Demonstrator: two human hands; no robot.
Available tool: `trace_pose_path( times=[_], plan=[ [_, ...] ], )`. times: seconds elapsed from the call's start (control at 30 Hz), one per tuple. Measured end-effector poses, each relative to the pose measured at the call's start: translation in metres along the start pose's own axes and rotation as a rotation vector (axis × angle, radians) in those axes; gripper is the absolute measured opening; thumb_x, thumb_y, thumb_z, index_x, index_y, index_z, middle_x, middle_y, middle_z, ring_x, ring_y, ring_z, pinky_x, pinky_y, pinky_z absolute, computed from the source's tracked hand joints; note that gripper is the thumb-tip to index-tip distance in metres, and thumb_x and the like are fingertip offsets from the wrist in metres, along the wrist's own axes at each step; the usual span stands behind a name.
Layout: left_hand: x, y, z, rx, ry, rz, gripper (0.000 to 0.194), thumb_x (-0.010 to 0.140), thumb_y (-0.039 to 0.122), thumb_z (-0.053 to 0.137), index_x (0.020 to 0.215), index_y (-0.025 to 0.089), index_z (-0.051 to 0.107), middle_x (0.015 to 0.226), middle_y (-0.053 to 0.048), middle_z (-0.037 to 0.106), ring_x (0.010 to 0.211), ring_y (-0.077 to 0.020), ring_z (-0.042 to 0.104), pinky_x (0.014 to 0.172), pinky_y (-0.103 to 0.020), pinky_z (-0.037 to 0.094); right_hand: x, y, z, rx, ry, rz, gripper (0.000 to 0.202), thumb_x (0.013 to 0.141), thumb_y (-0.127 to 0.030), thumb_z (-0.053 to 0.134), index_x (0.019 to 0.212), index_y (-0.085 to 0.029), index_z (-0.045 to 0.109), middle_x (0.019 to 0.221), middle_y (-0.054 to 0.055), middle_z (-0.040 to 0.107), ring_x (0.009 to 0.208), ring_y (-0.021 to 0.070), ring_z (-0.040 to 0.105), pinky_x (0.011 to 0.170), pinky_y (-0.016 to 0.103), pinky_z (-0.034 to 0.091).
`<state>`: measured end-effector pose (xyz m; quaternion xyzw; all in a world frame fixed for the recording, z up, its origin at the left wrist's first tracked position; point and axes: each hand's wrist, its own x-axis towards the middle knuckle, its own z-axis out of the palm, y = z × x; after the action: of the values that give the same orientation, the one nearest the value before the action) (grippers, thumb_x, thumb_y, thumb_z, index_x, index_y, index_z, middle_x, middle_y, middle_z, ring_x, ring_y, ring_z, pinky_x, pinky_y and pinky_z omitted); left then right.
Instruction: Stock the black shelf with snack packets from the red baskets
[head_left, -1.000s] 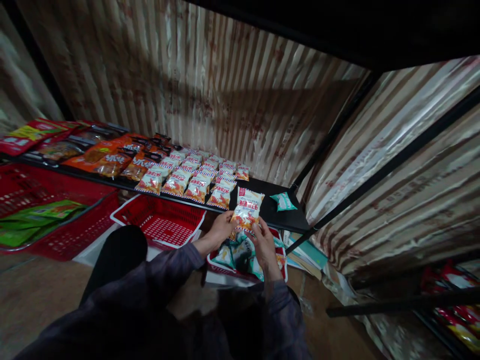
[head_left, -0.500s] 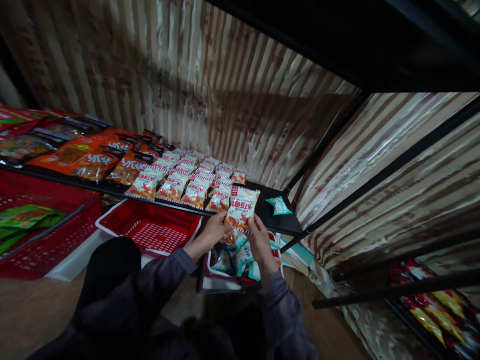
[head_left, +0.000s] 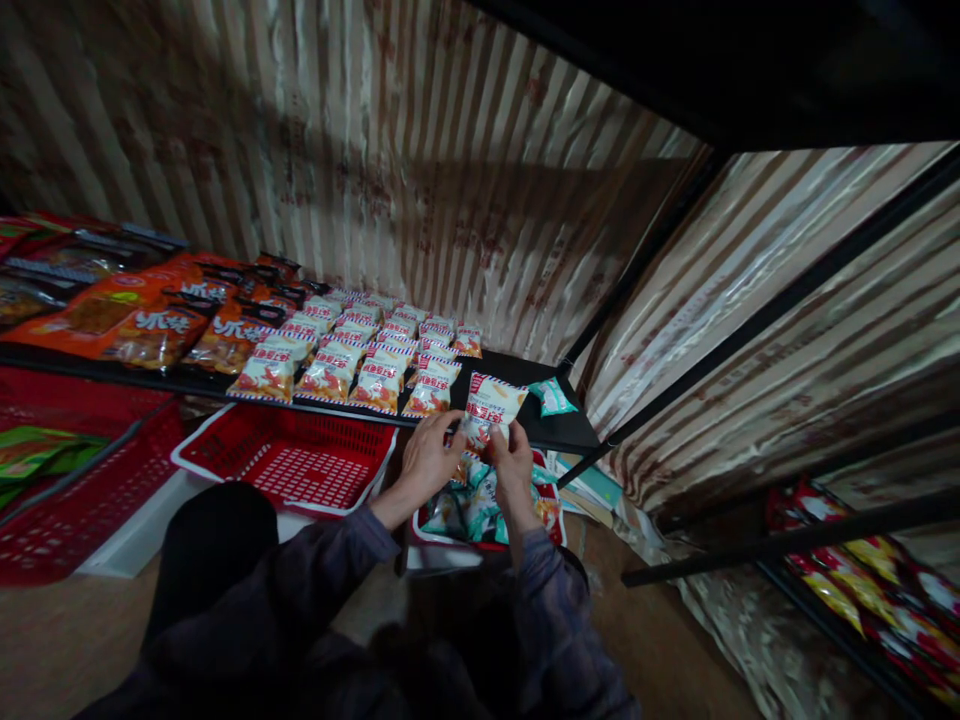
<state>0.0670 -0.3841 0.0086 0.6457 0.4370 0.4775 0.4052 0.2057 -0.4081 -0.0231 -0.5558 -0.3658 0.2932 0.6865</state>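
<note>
A small white and orange snack bag [head_left: 493, 400] is held up just in front of the black shelf [head_left: 517, 372]. My right hand [head_left: 514, 472] grips its lower right part, thumb on the printed front. At its lower left edge is my left hand [head_left: 432, 458], fingers curled against the bag. Rows of matching snack bags [head_left: 330, 366] lie on the shelf to the left. A small teal bag [head_left: 553, 397] lies on the shelf's right end. Below my hands, a red basket [head_left: 480, 545] holds several teal bags [head_left: 480, 505] and some orange and white ones.
A red plastic basket [head_left: 300, 455] stands under the shelf to the left, beside another red basket [head_left: 82, 490] with green packets. Orange snack bags [head_left: 161, 325] fill the shelf's left part. Black metal posts [head_left: 720, 330] cross on the right, near red and yellow packets [head_left: 847, 580].
The held snack bag has moved slightly right, still between my hands. My left hand's fingers have curled more at its edge. The camera view has shifted a little.
</note>
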Motion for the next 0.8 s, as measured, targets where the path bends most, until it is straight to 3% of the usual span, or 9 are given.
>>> trace_pose_path(
  times=[0.13, 0.23, 0.37, 0.47, 0.57, 0.7, 0.8],
  plan=[
    [-0.005, 0.007, 0.014, -0.282, -0.156, -0.165, 0.055, 0.074, 0.029, 0.072, 0.126, 0.021, 0.058, 0.132, -0.012, 0.06, 0.114, -0.0267, 0.061, 0.099, -0.039, 0.047, -0.012, -0.003, 0.002, -0.267, 0.035, -0.181, 0.052, 0.08, -0.041, 0.061, 0.127, -0.018, 0.056, 0.128, 0.012, 0.061, 0.117, 0.0252, 0.057, 0.105, 0.045, 0.041],
    [-0.007, 0.004, 0.022, -0.461, -0.141, -0.222, 0.067, 0.071, 0.034, 0.076, 0.132, 0.021, 0.052, 0.132, -0.012, 0.06, 0.121, -0.0253, 0.057, 0.1, -0.034, 0.046, -0.031, -0.009, 0.006, -0.41, 0.012, -0.362, 0.046, 0.084, -0.035, 0.059, 0.127, -0.021, 0.058, 0.133, 0.013, 0.057, 0.126, 0.0259, 0.049, 0.112, 0.046, 0.033],
    [-0.004, -0.004, 0.016, -0.616, -0.065, -0.265, 0.057, 0.074, 0.044, 0.074, 0.123, 0.019, 0.056, 0.12, -0.01, 0.067, 0.111, -0.0234, 0.063, 0.096, -0.032, 0.048, -0.051, -0.016, 0.004, -0.421, -0.133, -0.43, 0.044, 0.083, -0.032, 0.063, 0.126, -0.024, 0.06, 0.132, 0.011, 0.059, 0.126, 0.0259, 0.051, 0.112, 0.045, 0.034],
    [-0.002, -0.007, 0.007, -0.677, -0.011, -0.358, 0.052, 0.076, 0.049, 0.071, 0.117, 0.018, 0.06, 0.113, -0.01, 0.07, 0.101, -0.0228, 0.066, 0.09, -0.033, 0.051, -0.052, -0.017, 0.0, -0.342, -0.103, -0.336, 0.045, 0.084, -0.037, 0.063, 0.126, -0.022, 0.06, 0.13, 0.012, 0.061, 0.121, 0.0248, 0.055, 0.108, 0.044, 0.038],
    [-0.004, -0.007, 0.0, -0.781, -0.035, -0.413, 0.049, 0.077, 0.047, 0.07, 0.116, 0.018, 0.061, 0.107, -0.009, 0.072, 0.096, -0.022, 0.068, 0.087, -0.033, 0.053, -0.048, -0.016, -0.001, -0.174, -0.02, -0.126, 0.05, 0.08, -0.046, 0.066, 0.123, -0.02, 0.06, 0.13, 0.011, 0.061, 0.119, 0.0237, 0.056, 0.104, 0.041, 0.043],
    [-0.009, -0.006, -0.003, -0.84, -0.057, -0.473, 0.043, 0.079, 0.046, 0.068, 0.109, 0.016, 0.066, 0.098, -0.009, 0.074, 0.093, -0.0231, 0.069, 0.084, -0.035, 0.054, -0.048, -0.013, 0.002, 0.059, -0.166, 0.23, 0.048, 0.076, -0.054, 0.068, 0.113, -0.024, 0.065, 0.119, 0.006, 0.068, 0.103, 0.022, 0.064, 0.083, 0.034, 0.054],
    [-0.009, -0.005, -0.007, -0.823, -0.075, -0.479, 0.041, 0.074, 0.046, 0.072, 0.102, 0.016, 0.068, 0.093, -0.008, 0.074, 0.089, -0.023, 0.069, 0.082, -0.034, 0.054, -0.052, -0.009, 0.004, 0.151, -0.23, 0.277, 0.046, 0.072, -0.052, 0.072, 0.108, -0.023, 0.066, 0.108, 0.004, 0.072, 0.09, 0.0203, 0.067, 0.073, 0.031, 0.055]
  ],
)
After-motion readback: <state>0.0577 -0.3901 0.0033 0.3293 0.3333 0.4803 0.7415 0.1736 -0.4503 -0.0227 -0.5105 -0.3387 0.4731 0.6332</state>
